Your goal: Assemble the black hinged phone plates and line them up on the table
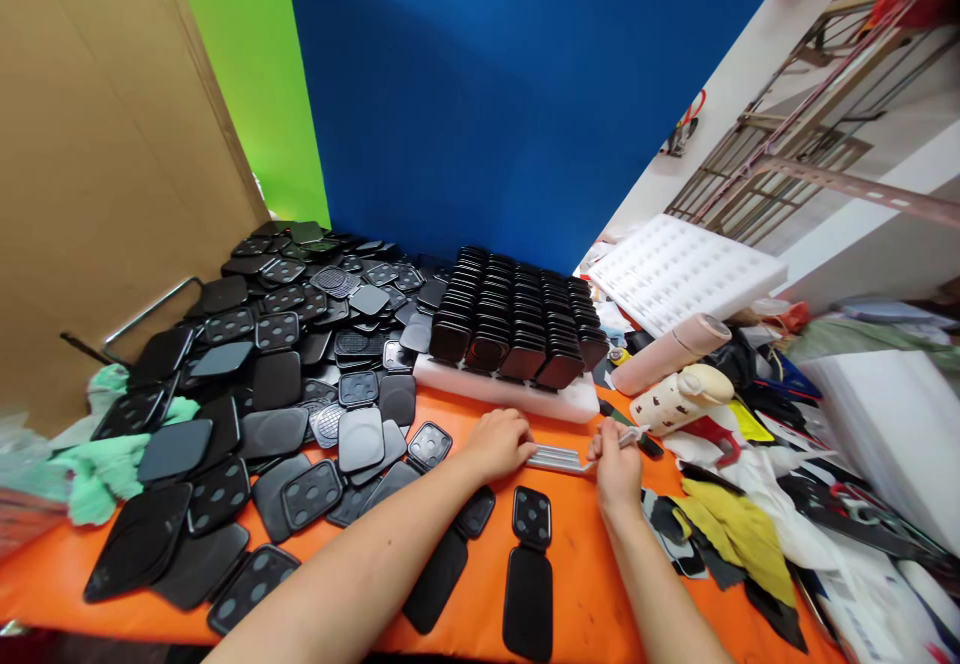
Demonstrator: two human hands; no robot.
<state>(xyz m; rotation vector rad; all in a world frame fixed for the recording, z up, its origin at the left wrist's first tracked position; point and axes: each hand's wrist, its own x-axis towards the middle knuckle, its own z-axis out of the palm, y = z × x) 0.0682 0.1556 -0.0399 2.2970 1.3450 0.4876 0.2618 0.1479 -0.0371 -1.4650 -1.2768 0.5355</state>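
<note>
On the orange table (574, 544): grey ridged strip (555, 457), long axis running left to right.
Left hand (498, 446): nearer, fingertips at the strip's left end; grip hidden, I cannot tell.
Right hand (619, 466): grip closed around a slim tool (635, 435), by the strip's right end.

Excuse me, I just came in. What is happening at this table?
A person works here. The left hand touches one end of a grooved silver strip; the right hand holds a thin pale tool close to the other end. An open black case lies nearer the person. Behind, rows of black cases stand on white foam; many loose black pieces lie at the left.
</note>
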